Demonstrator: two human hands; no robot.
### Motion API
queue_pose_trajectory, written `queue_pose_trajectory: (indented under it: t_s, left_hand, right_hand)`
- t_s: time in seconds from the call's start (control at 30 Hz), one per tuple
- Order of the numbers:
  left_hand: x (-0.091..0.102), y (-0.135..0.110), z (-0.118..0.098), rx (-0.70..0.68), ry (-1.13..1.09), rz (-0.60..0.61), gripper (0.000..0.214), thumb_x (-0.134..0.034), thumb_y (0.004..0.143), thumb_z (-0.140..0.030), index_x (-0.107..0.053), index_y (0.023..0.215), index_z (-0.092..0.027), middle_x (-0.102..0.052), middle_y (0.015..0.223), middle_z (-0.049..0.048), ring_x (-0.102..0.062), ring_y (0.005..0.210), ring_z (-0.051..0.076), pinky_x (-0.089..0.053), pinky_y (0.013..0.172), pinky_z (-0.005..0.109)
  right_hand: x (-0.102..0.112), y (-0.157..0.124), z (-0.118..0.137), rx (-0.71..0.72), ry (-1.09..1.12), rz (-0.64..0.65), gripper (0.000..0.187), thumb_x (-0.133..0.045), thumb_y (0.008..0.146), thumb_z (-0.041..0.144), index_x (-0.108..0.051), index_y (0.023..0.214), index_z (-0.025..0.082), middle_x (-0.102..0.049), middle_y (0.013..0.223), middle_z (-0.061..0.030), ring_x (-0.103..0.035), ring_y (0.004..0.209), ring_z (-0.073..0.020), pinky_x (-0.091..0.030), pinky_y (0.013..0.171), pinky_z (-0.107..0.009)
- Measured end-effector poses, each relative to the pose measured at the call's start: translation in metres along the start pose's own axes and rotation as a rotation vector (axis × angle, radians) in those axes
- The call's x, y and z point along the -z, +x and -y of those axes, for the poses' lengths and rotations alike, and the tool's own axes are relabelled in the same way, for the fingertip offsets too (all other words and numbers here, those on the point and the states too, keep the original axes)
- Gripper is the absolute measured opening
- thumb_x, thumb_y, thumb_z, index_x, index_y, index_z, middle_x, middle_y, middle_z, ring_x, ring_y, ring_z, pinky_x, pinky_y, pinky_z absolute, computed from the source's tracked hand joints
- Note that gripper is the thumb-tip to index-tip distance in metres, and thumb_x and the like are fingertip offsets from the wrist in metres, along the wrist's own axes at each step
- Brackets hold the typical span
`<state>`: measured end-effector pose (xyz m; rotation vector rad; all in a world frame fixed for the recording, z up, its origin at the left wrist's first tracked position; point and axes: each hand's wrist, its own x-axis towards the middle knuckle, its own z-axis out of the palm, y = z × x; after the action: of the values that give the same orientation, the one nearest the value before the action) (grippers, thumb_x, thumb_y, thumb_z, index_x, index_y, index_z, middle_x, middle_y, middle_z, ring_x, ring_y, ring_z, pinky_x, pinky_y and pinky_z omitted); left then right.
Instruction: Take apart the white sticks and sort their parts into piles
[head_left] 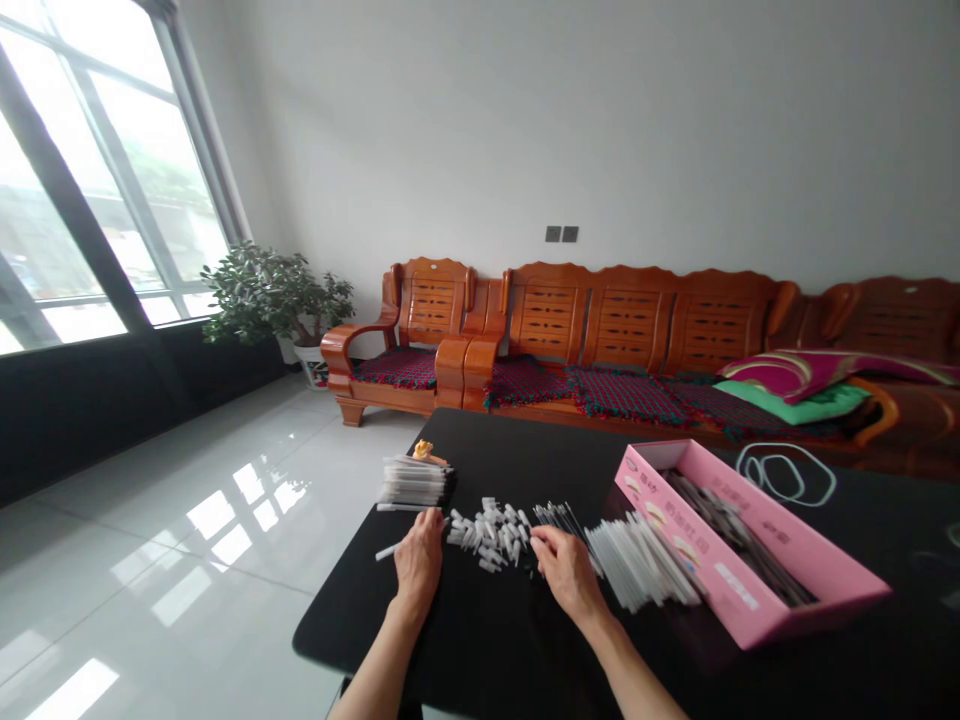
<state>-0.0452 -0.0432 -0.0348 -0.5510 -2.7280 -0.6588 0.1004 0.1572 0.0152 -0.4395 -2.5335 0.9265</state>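
Note:
My left hand point(418, 562) rests on the black table point(480, 640), its fingers curled on a thin white pen tube that sticks out to the left. My right hand point(568, 572) lies palm down with fingers bent at the edge of a scatter of small white caps point(491, 532); whether it holds anything is hidden. Behind the caps lies a bunch of thin dark refills point(559, 516). A heap of clear pen tubes point(641, 565) spreads to the right of my right hand. A stack of finished white pens point(414, 483) sits at the table's far left corner.
A long pink box point(757, 545) holding dark pens lies on the right of the table, with white rings point(784, 472) behind it. Wooden sofas point(600, 335) with red cushions line the wall. A potted plant point(274, 295) stands by the window; shiny tiled floor lies left.

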Motion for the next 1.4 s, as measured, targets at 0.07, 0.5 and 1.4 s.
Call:
queue_pose_trajectory:
  t_s: [0.07, 0.5, 1.4]
  left_hand:
    - [0.002, -0.004, -0.006, -0.009, -0.005, -0.004, 0.023, -0.036, 0.095, -0.029, -0.058, 0.092, -0.022, -0.061, 0.088, 0.002, -0.056, 0.061, 0.012, -0.024, 0.05, 0.023]
    - [0.01, -0.031, -0.091, -0.467, -0.577, 0.002, 0.023, -0.039, 0.092, -0.019, -0.062, 0.093, -0.021, -0.063, 0.093, 0.0066, -0.061, 0.081, 0.017, -0.046, 0.074, 0.027]
    - [-0.033, -0.022, -0.097, 0.263, -1.674, 0.406, 0.035, -0.068, 0.075, -0.044, -0.062, 0.087, -0.012, -0.064, 0.063, 0.0017, -0.061, 0.051, 0.013, -0.05, 0.05, 0.022]
  right_hand:
    - [-0.004, -0.001, 0.007, 0.014, 0.084, 0.031, 0.035, -0.043, 0.086, 0.038, -0.069, 0.09, 0.016, -0.065, 0.06, -0.0039, -0.061, 0.055, -0.0162, -0.043, 0.055, -0.024]
    - [-0.028, -0.001, 0.006, -0.376, 0.843, 0.227, 0.055, -0.049, 0.075, 0.066, -0.06, 0.078, 0.012, -0.058, 0.046, -0.0001, -0.046, 0.029, -0.0093, -0.024, 0.025, -0.016]
    - [-0.026, -0.02, -0.021, -0.475, 0.955, 0.132, 0.046, -0.051, 0.078, 0.062, -0.053, 0.073, 0.016, -0.052, 0.042, 0.0047, -0.038, 0.026, -0.0048, -0.018, 0.025, -0.014]
